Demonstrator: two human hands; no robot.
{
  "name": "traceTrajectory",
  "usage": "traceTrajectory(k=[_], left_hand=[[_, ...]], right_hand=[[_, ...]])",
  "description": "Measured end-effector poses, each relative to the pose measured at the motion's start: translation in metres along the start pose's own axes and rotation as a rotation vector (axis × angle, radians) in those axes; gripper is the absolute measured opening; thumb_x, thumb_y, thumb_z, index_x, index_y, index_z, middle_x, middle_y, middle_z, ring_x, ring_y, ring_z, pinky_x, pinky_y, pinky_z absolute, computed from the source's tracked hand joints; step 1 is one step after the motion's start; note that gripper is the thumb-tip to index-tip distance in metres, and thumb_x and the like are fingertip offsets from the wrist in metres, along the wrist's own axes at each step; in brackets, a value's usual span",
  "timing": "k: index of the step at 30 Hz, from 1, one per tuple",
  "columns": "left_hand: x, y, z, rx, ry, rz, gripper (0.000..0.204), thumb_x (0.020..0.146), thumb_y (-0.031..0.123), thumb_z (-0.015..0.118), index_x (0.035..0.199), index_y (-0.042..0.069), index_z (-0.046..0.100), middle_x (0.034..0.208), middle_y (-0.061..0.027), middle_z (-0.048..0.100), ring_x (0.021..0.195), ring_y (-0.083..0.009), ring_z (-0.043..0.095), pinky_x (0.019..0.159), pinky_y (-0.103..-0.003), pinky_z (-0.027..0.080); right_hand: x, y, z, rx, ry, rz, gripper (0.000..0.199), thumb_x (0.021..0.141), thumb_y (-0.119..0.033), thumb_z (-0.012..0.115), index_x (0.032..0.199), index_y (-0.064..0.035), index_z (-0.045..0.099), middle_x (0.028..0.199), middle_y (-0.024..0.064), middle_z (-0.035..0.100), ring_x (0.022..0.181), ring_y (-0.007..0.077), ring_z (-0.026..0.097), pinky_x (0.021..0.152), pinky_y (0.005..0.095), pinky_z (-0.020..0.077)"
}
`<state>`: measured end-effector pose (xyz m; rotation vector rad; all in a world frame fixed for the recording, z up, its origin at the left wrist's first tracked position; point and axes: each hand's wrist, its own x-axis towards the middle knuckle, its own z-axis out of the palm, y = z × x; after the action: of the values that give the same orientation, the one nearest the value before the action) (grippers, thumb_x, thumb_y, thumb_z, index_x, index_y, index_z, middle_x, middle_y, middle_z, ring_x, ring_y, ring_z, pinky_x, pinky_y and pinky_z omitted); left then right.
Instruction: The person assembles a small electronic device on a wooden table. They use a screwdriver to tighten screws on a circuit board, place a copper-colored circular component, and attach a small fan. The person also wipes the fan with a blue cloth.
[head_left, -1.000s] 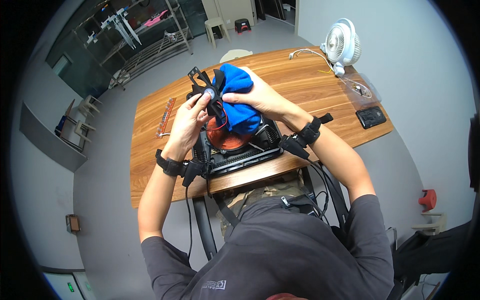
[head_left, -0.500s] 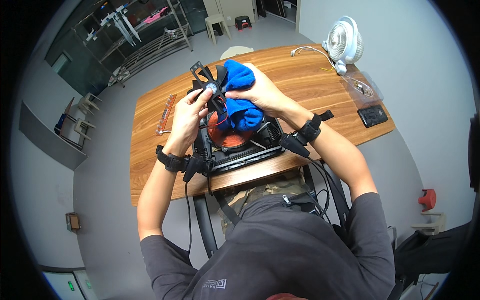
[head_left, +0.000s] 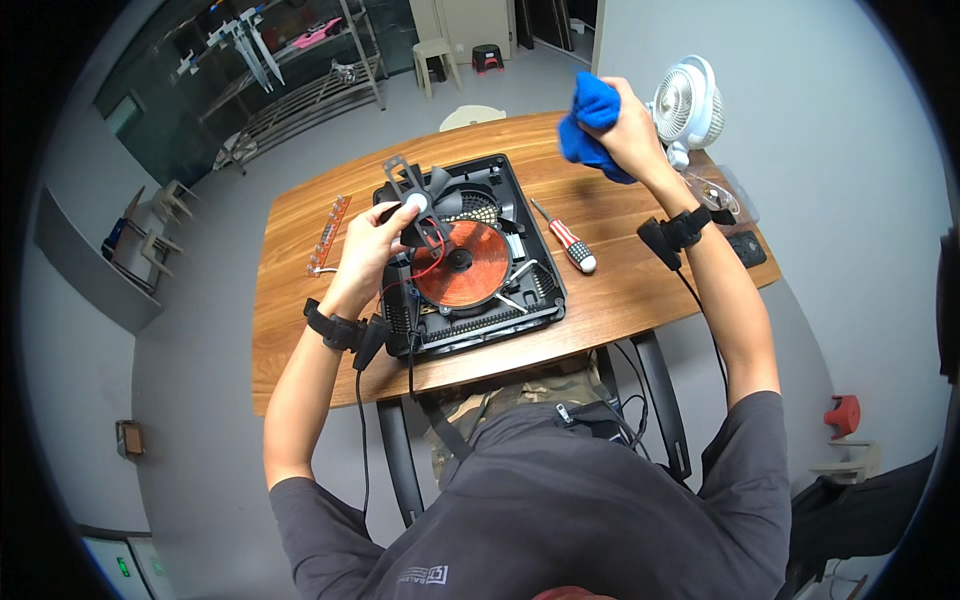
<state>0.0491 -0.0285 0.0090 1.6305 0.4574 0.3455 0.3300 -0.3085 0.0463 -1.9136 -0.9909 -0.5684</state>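
My left hand [head_left: 372, 242] pinches a black cooling fan [head_left: 437, 190] with a flat bracket, holding it tilted above an opened induction cooker. Red wires run down from the fan into the cooker's black housing [head_left: 545, 300]. Inside that housing lies a round copper coil [head_left: 465, 275] with a dark centre. At the far right of the table, my right hand [head_left: 632, 130] is closed round a crumpled blue cloth [head_left: 590, 125], raised off the surface.
A red and white screwdriver [head_left: 572, 245] lies right of the cooker. An orange strip-like circuit board [head_left: 328, 238] rests at the table's left. By the right edge are a small white fan [head_left: 688, 105] and a black flat object [head_left: 746, 248]. A cream stool [head_left: 472, 116] stands behind the table [head_left: 300, 350].
The blue cloth has moved away from the fan to the far right in my right hand. Its move uncovers the coil and the screwdriver. My left hand keeps hold of the cooling fan.
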Motion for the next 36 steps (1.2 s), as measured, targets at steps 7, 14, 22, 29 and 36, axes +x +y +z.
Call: traceTrajectory(k=[7, 14, 22, 29, 36], left_hand=[[0.006, -0.013, -0.001, 0.107, -0.078, 0.053, 0.04, 0.094, 0.035, 0.078, 0.112, 0.0, 0.073, 0.092, -0.0041, 0.075, 0.081, -0.0102, 0.071, 0.067, -0.025, 0.052], [0.009, -0.021, -0.012, 0.081, -0.142, -0.031, 0.039, 0.093, 0.039, 0.079, 0.111, 0.005, 0.073, 0.095, -0.001, 0.073, 0.084, -0.0068, 0.066, 0.076, -0.026, 0.052], [0.004, -0.021, -0.019, 0.138, -0.183, -0.007, 0.037, 0.092, 0.037, 0.081, 0.108, 0.005, 0.075, 0.092, -0.0004, 0.072, 0.083, -0.0064, 0.063, 0.073, -0.024, 0.048], [0.016, -0.004, -0.027, 0.246, -0.355, -0.032, 0.035, 0.092, 0.032, 0.082, 0.108, 0.001, 0.073, 0.091, -0.002, 0.071, 0.08, -0.0084, 0.064, 0.071, -0.025, 0.052], [0.069, 0.025, -0.023, 0.562, -0.591, -0.056, 0.04, 0.085, 0.034, 0.088, 0.105, 0.003, 0.075, 0.086, -0.0011, 0.071, 0.079, -0.0092, 0.065, 0.071, -0.027, 0.052]], right_hand=[[-0.031, 0.1, 0.021, -0.319, -0.065, 0.023, 0.056, 0.083, -0.012, 0.079, 0.133, -0.005, 0.054, 0.123, 0.0262, 0.063, 0.116, 0.0453, 0.061, 0.096, 0.0485, 0.0515], [-0.064, 0.119, 0.039, -0.651, -0.482, 0.11, 0.072, 0.08, -0.024, 0.086, 0.139, -0.0098, 0.047, 0.13, 0.0239, 0.055, 0.118, 0.0482, 0.057, 0.096, 0.0562, 0.0518], [-0.077, 0.134, 0.049, -0.64, -0.672, 0.059, 0.078, 0.082, -0.038, 0.084, 0.145, -0.0111, 0.048, 0.137, 0.0243, 0.055, 0.121, 0.0498, 0.055, 0.103, 0.0538, 0.0492], [-0.046, 0.101, 0.016, -0.511, -0.819, 0.12, 0.085, 0.087, -0.053, 0.077, 0.152, -0.0088, 0.045, 0.149, 0.0257, 0.05, 0.135, 0.044, 0.053, 0.111, 0.0494, 0.0465], [0.013, 0.006, 0.03, -0.438, -0.816, -0.301, 0.061, 0.092, -0.029, 0.077, 0.144, -0.0081, 0.053, 0.14, 0.0164, 0.057, 0.125, 0.0395, 0.06, 0.103, 0.0468, 0.0528]])
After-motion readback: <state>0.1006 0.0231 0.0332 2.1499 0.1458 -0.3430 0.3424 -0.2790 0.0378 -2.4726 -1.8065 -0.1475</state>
